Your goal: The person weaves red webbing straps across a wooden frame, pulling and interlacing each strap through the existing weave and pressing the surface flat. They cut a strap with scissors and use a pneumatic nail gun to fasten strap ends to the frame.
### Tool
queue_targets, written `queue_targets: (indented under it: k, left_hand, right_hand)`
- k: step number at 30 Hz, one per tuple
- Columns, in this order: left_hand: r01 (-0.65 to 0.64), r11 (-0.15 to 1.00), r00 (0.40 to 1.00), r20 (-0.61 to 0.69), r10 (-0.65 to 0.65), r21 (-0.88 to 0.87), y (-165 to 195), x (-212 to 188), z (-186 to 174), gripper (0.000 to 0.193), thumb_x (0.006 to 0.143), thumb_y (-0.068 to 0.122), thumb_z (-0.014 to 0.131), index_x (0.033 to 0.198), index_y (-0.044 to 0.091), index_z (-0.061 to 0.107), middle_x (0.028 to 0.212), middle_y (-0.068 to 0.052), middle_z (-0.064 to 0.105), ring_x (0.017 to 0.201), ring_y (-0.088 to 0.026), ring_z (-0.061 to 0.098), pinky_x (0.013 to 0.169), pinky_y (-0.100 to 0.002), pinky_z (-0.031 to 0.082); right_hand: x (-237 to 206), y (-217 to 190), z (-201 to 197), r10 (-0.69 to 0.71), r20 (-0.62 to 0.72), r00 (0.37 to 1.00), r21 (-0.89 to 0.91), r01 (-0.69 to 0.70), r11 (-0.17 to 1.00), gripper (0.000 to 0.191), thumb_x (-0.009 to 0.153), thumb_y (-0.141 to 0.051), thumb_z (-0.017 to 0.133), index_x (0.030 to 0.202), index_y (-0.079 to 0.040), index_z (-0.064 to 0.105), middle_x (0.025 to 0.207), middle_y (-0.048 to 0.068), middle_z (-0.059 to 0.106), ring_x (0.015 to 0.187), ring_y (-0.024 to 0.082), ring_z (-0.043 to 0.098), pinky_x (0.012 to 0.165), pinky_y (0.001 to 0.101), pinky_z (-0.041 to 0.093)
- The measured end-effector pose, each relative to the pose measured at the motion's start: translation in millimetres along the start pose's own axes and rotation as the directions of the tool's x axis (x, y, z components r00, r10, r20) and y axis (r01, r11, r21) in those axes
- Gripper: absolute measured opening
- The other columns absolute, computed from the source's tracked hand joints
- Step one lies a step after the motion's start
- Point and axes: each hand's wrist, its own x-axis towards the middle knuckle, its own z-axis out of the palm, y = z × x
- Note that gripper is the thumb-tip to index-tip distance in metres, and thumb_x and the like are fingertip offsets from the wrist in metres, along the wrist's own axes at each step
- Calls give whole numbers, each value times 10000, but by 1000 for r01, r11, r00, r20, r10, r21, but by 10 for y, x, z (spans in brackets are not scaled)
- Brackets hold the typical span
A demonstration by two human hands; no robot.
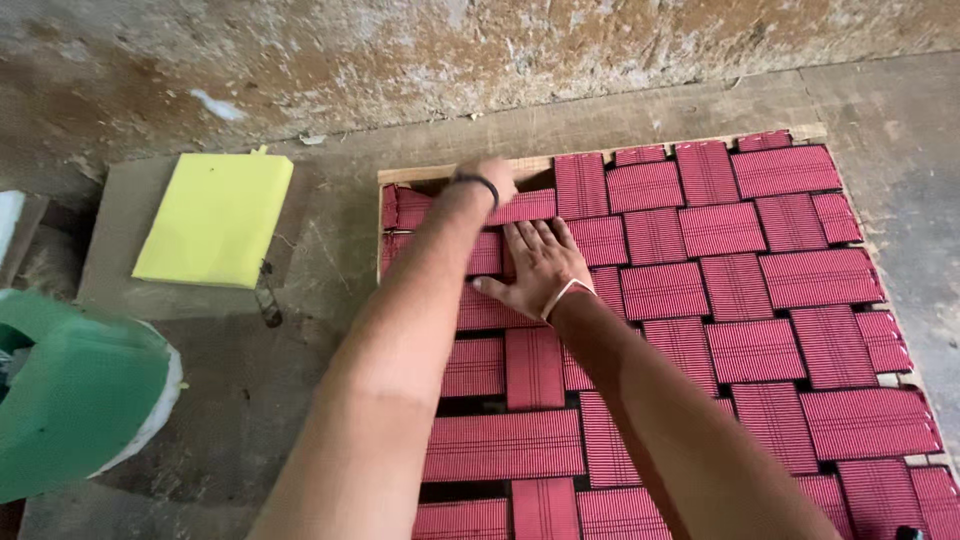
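A wooden frame (420,173) lies on the concrete floor, woven over with wide red ribbed strips (760,350). My left hand (488,178), with a black band on the wrist, is curled at the frame's far edge, its fingers closed on the end of a red strip (525,206) beside a dark gap in the weave. Just below it, my right hand (540,265) lies flat, palm down, on the woven strips. Its fingers point to the far edge and a pale band circles the wrist.
A yellow rectangular sheet (215,218) rests on a brown board (110,270) left of the frame. A green rounded object with a white rim (75,395) sits at the left edge. A rough stained wall (400,50) runs behind the frame.
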Motion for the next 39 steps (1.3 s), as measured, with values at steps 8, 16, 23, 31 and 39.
queue_targets:
  k: [8,16,23,31,39]
  left_hand:
    - [-383,903,909,253,331,195,-120,380,186,388,901,220,561,1256,289,702,1267,-75,680,1120,-336,679,989,-466,522]
    - [-26,999,908,-418,16,-19,-1,-281,234,174,892,201,627,977,221,777,972,-117,768,924,-334,732,786,-502,586]
    - [-105,961,769,-633,-83,-254,29,276,-83,134,874,202,630,819,176,749,844,-104,749,799,-316,722,712,-476,569]
    - [-504,620,702,-703,-112,-602,-187,-302,741,162,829,96,763,978,110,704,956,-54,768,901,-219,755,790,-350,572]
    - [-476,628,719,-684,-126,-616,-197,-303,683,164,868,124,779,1023,142,729,970,-38,793,896,-192,779,785,-324,593]
  right_hand:
    - [85,234,314,-124,-330,936,53,150,987,929,833,-720,556,1435,-14,505,1484,185,502,1421,333,413,1216,501,158]
    - [36,486,478,184,-656,732,598,355,719,321,802,-266,725,1054,-68,748,1101,117,732,1024,308,731,929,385,582]
    - [-9,443,388,197,-677,709,607,386,695,464,763,-254,727,1171,-38,680,1118,150,680,1020,340,697,916,402,563]
    - [102,368,289,238,-740,629,534,335,776,455,822,-192,749,1234,-26,649,1276,186,663,1175,365,642,992,416,521]
    - [576,706,105,151,-546,824,465,148,873,256,889,-152,740,1136,-221,746,1105,60,711,915,237,728,801,373,586]
